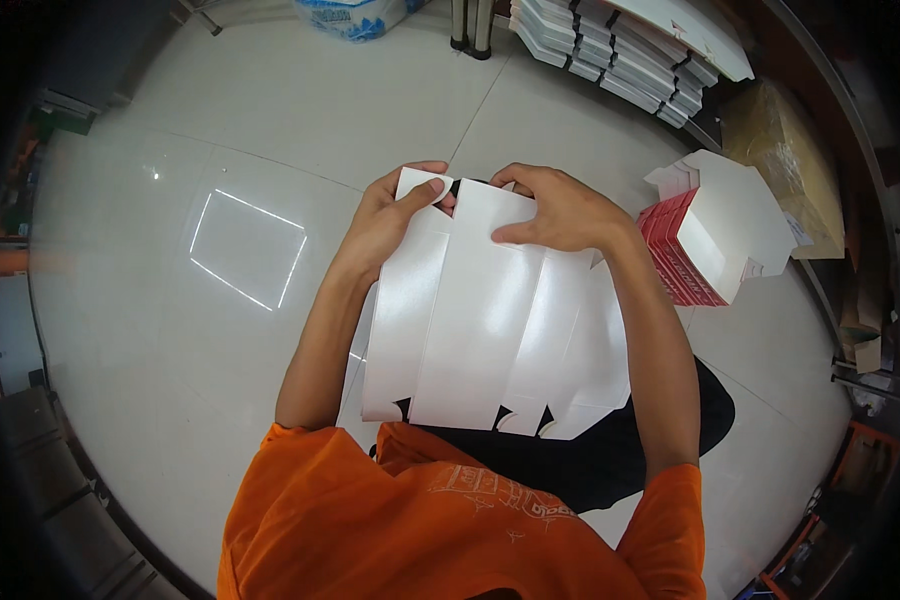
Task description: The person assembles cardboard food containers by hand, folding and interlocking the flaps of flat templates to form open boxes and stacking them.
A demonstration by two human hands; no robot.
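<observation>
A glossy white flat carton blank (475, 320), creased lengthwise and notched along its near edge, lies across my lap. My left hand (395, 210) grips a flap at its far left corner, thumb on top and fingers behind. Near the far edge, my right hand (555, 210) holds the wide middle panel, its thumb pressed on the white face and its other fingers curled over the edge. A dark gap shows between the two far flaps. Whether more blanks lie beneath this one is hard to make out.
To the right, a stack of red-and-white carton blanks (705, 230) lies on the tiled floor (370, 110), beside a brown taped box (785, 160). Bundled white blanks (620, 55) are piled at the far right. A blue-and-white plastic bag (350, 18) and metal legs (472, 28) stand at the far side.
</observation>
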